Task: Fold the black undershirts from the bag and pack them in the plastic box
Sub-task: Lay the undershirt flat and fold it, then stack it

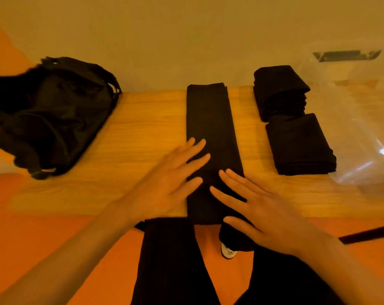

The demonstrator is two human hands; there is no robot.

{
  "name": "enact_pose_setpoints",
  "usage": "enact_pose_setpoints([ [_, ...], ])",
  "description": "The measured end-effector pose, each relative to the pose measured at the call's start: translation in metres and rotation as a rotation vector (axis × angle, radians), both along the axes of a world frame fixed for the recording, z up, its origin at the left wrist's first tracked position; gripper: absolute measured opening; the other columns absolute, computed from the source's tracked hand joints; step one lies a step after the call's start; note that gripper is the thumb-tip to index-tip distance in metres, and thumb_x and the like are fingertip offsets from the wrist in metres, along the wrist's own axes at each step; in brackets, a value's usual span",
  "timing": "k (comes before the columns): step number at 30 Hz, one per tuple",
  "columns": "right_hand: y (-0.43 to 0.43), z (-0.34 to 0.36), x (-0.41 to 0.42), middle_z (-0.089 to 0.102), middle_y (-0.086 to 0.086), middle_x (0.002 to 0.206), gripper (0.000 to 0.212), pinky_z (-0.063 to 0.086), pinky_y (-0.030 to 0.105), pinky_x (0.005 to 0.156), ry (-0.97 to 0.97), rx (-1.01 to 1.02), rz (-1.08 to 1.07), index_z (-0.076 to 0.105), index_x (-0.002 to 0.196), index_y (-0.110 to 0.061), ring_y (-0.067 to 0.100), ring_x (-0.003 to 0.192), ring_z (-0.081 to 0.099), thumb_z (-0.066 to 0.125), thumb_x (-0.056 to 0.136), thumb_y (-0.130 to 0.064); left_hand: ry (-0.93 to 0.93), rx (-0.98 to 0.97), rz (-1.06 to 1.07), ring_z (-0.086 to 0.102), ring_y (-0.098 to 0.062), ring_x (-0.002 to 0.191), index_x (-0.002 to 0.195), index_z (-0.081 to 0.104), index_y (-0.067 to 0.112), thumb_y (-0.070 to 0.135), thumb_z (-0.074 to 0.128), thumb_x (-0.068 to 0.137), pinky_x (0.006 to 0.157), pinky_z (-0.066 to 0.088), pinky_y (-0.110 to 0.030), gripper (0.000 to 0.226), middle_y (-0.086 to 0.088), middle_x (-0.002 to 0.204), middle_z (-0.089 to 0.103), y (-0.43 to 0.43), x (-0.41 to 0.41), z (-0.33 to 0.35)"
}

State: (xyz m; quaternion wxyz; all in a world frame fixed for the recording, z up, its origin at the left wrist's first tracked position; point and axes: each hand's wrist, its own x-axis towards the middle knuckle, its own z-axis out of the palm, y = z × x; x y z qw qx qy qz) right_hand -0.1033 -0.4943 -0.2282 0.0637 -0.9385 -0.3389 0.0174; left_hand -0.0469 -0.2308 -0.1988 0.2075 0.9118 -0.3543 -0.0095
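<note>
Both hands lie flat, fingers straight and spread: left hand [171, 179] at the near-left edge of the undershirt strip [208, 113], right hand [263, 212] over its near end. Its long axis runs straight away across the wooden table [142, 128], so the next fold probably goes near-to-far. 2 piles of folded undershirts [301, 146] wait beside the plastic box [362, 119].

Hands: two, left hand [162, 186], right hand [270, 219]
Bag [50, 115]: we see one
Undershirt strip [210, 133]: one
Bundles: two, back bundle [279, 91], front bundle [299, 146]
Plastic box [367, 111]: one
</note>
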Motion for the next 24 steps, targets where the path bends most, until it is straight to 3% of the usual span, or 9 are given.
enact_pose_setpoints([
  [2,-0.007,-0.011,-0.008,0.009,0.001,0.169,0.063,0.003,0.036,0.124,-0.055,-0.014,-0.017,0.013,0.161,-0.035,0.015,0.156,-0.001,0.018,0.105,-0.064,-0.04,0.12,-0.104,0.001,-0.011,0.157,0.16,0.026,0.025,0.057,0.036,0.104,0.128,0.007,-0.038,0.066,0.003,0.17,0.012,0.016,-0.039,-0.018],
  [5,-0.011,-0.018,-0.016,0.03,-0.001,0.162,0.058,0.019,0.034,0.124,-0.161,0.063,-0.003,0.034,0.155,-0.03,0.014,0.152,0.021,0.028,0.105,-0.058,-0.234,0.273,-0.083,0.003,-0.018,0.157,0.162,0.022,0.025,0.059,0.041,0.102,0.127,0.008,-0.039,0.071,-0.001,0.17,0.012,0.024,-0.065,-0.047],
  [8,-0.017,-0.029,-0.022,0.05,0.0,0.149,0.049,0.041,0.035,0.112,-0.232,0.275,0.021,0.052,0.143,-0.022,0.013,0.14,0.042,0.064,0.097,-0.032,-0.367,0.183,-0.035,0.025,-0.024,0.153,0.153,0.042,0.019,0.037,0.053,0.102,0.121,0.03,-0.046,0.055,-0.007,0.163,0.033,0.022,-0.075,-0.063],
  [11,-0.021,-0.041,-0.027,0.057,0.001,0.142,0.061,0.045,0.032,0.109,-0.289,0.385,0.005,0.061,0.136,-0.016,0.013,0.133,0.052,0.084,0.08,-0.012,-0.476,0.074,0.006,0.044,-0.026,0.143,0.14,0.059,0.011,0.01,0.073,0.091,0.108,0.045,-0.048,0.05,-0.009,0.151,0.052,0.017,-0.075,-0.072],
  [15,-0.026,-0.046,-0.029,0.058,0.0,0.14,0.054,0.033,0.018,0.115,-0.284,0.426,0.01,0.064,0.133,-0.016,0.01,0.133,0.052,0.082,0.083,-0.009,-0.622,-0.021,0.05,0.049,-0.024,0.14,0.132,0.067,0.011,0.006,0.072,0.091,0.108,0.041,-0.049,0.042,-0.004,0.145,0.059,0.016,-0.078,-0.08],
  [18,-0.027,-0.045,-0.031,0.058,-0.001,0.14,0.039,0.028,0.013,0.116,-0.273,0.441,0.026,0.063,0.133,-0.018,0.007,0.134,0.049,0.064,0.094,-0.019,-0.715,-0.037,0.076,0.05,-0.023,0.139,0.129,0.07,0.013,0.006,0.074,0.091,0.111,0.036,-0.047,0.039,-0.001,0.144,0.059,0.017,-0.08,-0.085],
  [20,-0.028,-0.044,-0.031,0.057,-0.003,0.141,0.039,0.03,0.013,0.115,-0.266,0.439,0.032,0.06,0.134,-0.02,0.005,0.134,0.048,0.058,0.095,-0.024,-0.725,-0.008,0.069,0.054,-0.024,0.136,0.128,0.07,0.012,0.005,0.078,0.086,0.109,0.037,-0.045,0.043,-0.003,0.142,0.061,0.015,-0.08,-0.085],
  [24,-0.029,-0.045,-0.029,0.057,-0.002,0.141,0.049,0.043,0.026,0.108,-0.277,0.41,0.034,0.059,0.135,-0.021,0.008,0.132,0.052,0.072,0.087,-0.017,-0.705,0.07,0.024,0.061,-0.024,0.126,0.128,0.07,0.012,0.004,0.083,0.078,0.106,0.035,-0.04,0.052,-0.005,0.135,0.066,0.015,-0.074,-0.074],
])
